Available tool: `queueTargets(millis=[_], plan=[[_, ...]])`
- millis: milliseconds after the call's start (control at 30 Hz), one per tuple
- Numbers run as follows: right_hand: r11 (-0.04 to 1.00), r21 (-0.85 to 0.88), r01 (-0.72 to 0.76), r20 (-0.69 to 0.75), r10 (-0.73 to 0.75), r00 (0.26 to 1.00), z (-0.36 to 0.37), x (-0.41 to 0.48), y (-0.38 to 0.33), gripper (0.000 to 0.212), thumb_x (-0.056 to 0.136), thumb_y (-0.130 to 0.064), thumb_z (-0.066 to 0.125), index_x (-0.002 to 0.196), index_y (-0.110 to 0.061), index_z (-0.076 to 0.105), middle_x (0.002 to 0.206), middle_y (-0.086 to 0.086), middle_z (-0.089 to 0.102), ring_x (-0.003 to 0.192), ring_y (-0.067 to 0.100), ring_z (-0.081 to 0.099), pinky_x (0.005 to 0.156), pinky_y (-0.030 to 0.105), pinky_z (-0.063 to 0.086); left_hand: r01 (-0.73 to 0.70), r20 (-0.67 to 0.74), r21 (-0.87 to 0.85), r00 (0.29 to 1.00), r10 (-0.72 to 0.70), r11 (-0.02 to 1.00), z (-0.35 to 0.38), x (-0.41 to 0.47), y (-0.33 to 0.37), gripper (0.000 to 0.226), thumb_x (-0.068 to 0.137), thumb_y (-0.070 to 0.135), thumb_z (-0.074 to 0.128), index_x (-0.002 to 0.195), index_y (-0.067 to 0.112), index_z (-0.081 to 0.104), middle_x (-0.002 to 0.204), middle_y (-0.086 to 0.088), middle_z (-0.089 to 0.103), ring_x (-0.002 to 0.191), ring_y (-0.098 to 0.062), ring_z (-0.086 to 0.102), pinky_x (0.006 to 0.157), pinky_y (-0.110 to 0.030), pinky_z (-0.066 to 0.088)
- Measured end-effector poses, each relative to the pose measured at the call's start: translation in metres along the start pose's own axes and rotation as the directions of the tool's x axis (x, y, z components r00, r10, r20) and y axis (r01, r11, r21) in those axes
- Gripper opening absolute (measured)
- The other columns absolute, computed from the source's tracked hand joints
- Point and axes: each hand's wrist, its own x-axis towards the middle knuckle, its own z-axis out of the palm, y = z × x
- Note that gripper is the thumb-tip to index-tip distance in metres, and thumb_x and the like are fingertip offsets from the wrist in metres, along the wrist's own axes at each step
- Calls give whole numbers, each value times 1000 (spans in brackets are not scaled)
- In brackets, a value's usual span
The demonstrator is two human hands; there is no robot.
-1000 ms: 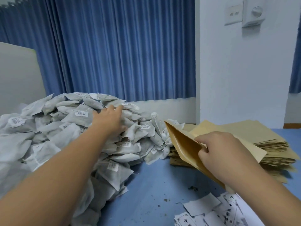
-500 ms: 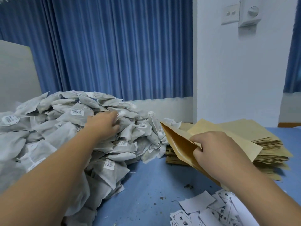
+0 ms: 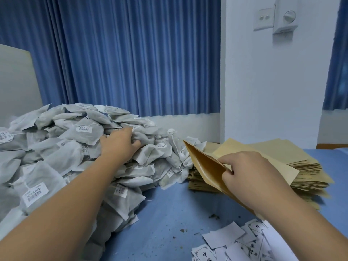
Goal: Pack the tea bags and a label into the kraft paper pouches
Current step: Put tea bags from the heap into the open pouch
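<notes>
Many grey tea bags (image 3: 56, 147) lie heaped on the left of the blue table (image 3: 169, 213), in front of a pleated blue curtain (image 3: 131, 53). The left hand (image 3: 118, 143) curls round one tea bag (image 3: 144, 138) near the top of the heap. The right hand (image 3: 244, 170) pinches a kraft pouch (image 3: 205, 166), mouth open, just in front of the stack of pouches (image 3: 293, 166) by the white wall (image 3: 273, 81). Labels (image 3: 226, 238) lie scattered at the table's near edge.
</notes>
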Motion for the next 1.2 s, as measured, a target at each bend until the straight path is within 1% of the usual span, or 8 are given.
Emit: queueTargets(millis=[233, 467, 633, 700, 833, 933, 1033, 1200], plan=[[997, 82, -5, 15, 4, 1000, -9, 1, 9, 32, 77, -18, 49, 98, -34, 68, 69, -7, 60, 70, 16, 58, 57, 26, 49, -209, -200, -494, 972, 124, 844, -30, -55, 15, 13, 85, 17, 58, 97, 23, 58, 85, 10, 56, 79, -6, 52, 65, -16, 37], [989, 144, -26, 35, 21, 999, -15, 4, 17, 37, 76, -21, 51, 100, -46, 67, 67, -12, 56, 64, 8, 55, 48, 23, 38, -178, -189, -855, 982, 27, 486, -54, -108, 45, 24, 83, 25, 60, 96, 44, 62, 93, 23, 66, 85, 9, 60, 68, -2, 41], [987, 154, -54, 81, 42, 996, -17, 4, 22, 37, 76, -22, 51, 97, -48, 67, 70, -11, 58, 65, 7, 55, 49, 24, 37, 53, 51, -998, 994, -99, 16, -48, -113, 64, 25, 76, 29, 63, 99, 38, 69, 102, 9, 71, 101, -12, 65, 92, -54, 51], [987, 150, -58, 101, 43, 994, -17, 5, 23, 35, 77, -24, 51, 98, -47, 67, 74, -12, 59, 67, 5, 55, 51, 24, 40, 23, 29, -997, 996, -87, -69, -50, -115, 68, 30, 77, 27, 64, 106, 34, 67, 106, 7, 70, 103, -14, 66, 87, -53, 54], [973, 223, -59, 117, 33, 993, -20, 5, 23, 29, 80, -24, 52, 82, -49, 67, 71, -11, 51, 64, 5, 50, 50, 24, 33, -302, -277, -932, 950, 141, 200, -49, -133, 82, 42, 79, 26, 59, 120, 36, 56, 113, 6, 65, 105, -15, 63, 82, -30, 56], [964, 264, -26, 93, 1, 996, -22, 5, 22, 49, 81, -17, 55, 50, -55, 54, 56, -7, 44, 54, 8, 41, 48, 26, 27, -590, -418, -653, 804, 424, 475, -37, -141, 91, 41, 81, 22, 56, 121, 27, 53, 114, 2, 57, 101, -7, 56, 87, -18, 45], [949, 313, -47, 113, 11, 993, -21, 6, 29, 42, 81, -12, 54, 50, -39, 60, 48, -5, 45, 54, 14, 40, 48, 26, 30, -626, -378, -567, 775, 506, 535, -35, -142, 90, 43, 81, 22, 54, 124, 24, 51, 113, 13, 49, 98, 3, 50, 86, -6, 36], [921, 377, -102, 149, 49, 988, -21, 7, 36, 30, 83, -14, 55, 85, -35, 76, 77, -8, 69, 76, 9, 60, 63, 27, 48, -639, -312, -528, 759, 572, 560, -40, -142, 84, 41, 81, 22, 51, 122, 24, 53, 113, 14, 49, 96, -1, 51, 84, -10, 38]])
